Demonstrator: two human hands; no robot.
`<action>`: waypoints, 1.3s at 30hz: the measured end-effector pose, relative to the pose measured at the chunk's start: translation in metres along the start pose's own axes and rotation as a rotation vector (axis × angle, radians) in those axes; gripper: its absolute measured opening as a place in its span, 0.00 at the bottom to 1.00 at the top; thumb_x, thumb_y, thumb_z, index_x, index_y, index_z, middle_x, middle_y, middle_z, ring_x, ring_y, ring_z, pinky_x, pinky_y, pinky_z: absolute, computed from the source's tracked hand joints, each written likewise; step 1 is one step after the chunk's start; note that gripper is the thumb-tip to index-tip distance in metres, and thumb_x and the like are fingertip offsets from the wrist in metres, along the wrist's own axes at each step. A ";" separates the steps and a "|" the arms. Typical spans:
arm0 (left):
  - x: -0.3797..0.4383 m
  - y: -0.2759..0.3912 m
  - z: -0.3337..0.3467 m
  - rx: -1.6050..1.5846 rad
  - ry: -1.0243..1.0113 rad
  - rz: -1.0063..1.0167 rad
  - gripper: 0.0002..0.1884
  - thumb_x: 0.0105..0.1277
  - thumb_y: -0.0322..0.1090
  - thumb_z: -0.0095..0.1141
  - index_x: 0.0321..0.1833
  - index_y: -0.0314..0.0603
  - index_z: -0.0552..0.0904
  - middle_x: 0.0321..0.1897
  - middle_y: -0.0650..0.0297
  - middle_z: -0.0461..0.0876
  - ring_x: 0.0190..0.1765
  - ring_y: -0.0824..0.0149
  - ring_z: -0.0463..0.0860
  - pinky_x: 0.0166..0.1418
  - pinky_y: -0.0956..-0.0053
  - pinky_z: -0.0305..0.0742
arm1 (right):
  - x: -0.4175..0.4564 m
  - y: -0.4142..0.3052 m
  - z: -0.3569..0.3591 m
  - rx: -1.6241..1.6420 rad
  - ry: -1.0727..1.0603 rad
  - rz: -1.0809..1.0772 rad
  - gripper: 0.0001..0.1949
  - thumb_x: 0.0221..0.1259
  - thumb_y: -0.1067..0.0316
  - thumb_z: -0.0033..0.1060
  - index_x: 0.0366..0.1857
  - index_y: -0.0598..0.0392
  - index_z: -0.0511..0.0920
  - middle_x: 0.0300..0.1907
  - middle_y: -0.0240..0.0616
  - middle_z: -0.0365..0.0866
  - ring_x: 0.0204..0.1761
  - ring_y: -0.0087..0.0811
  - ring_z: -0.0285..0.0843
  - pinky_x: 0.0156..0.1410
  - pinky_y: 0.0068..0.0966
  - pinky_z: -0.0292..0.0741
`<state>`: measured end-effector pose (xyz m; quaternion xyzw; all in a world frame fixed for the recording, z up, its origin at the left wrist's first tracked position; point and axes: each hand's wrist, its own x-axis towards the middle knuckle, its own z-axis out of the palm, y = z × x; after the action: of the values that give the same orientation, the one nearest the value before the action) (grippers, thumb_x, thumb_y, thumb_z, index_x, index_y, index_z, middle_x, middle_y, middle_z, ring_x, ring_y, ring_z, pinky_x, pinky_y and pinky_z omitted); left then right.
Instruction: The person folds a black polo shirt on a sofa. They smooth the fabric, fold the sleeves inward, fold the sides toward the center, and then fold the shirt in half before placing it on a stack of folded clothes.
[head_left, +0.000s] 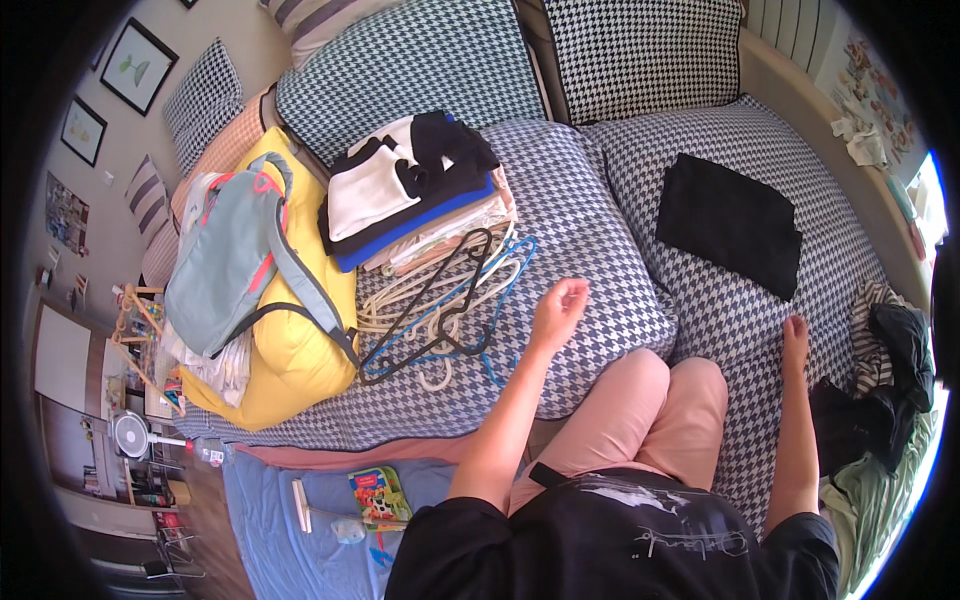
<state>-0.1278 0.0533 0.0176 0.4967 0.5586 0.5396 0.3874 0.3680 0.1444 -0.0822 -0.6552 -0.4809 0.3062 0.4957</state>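
My left hand (560, 313) is raised over the houndstooth sofa cover, fingers apart and loosely curled, holding nothing. To its left lies a heap of clothes hangers (442, 341), black, blue and white. Behind the hangers stands a stack of folded clothes (420, 199), with white and black garments on top and a blue one beneath. My right hand (796, 343) is over the sofa at the right, just below a folded black garment (727, 225) lying flat. Whether that hand touches the sofa is unclear; its fingers are foreshortened, with no object visible in them.
A grey-blue backpack (225, 262) rests on a yellow cushion (300, 360) at the left. Crumpled dark and striped clothes (889, 375) lie by my right arm. A blue cloth (270, 525) below the sofa holds a colourful picture book (379, 495). A white fan (131, 435) stands beyond.
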 end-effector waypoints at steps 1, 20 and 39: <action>-0.009 0.015 0.002 -0.093 -0.062 0.042 0.08 0.61 0.30 0.54 0.42 0.37 0.77 0.31 0.65 0.80 0.33 0.78 0.77 0.36 0.85 0.72 | -0.013 -0.004 0.004 -0.195 -0.008 -0.081 0.20 0.60 0.63 0.53 0.52 0.64 0.67 0.48 0.44 0.72 0.49 0.29 0.71 0.55 0.23 0.67; -0.123 0.253 0.058 -0.330 -0.748 0.943 0.14 0.61 0.29 0.51 0.50 0.41 0.73 0.46 0.61 0.74 0.42 0.73 0.74 0.44 0.78 0.70 | -0.114 -0.040 0.032 -0.841 0.047 -0.377 0.18 0.52 0.63 0.54 0.48 0.56 0.71 0.59 0.48 0.64 0.59 0.46 0.63 0.60 0.36 0.63; -0.124 0.254 0.086 -0.375 -0.838 0.952 0.14 0.61 0.31 0.51 0.51 0.43 0.72 0.47 0.64 0.73 0.40 0.73 0.72 0.42 0.79 0.68 | -0.139 -0.075 0.041 -0.889 0.049 -0.427 0.16 0.47 0.65 0.57 0.42 0.57 0.73 0.55 0.50 0.67 0.56 0.47 0.65 0.58 0.38 0.65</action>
<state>0.0160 -0.0680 0.2458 0.7814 -0.0232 0.5011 0.3711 0.2585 0.0328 -0.0348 -0.6971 -0.6767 -0.0525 0.2309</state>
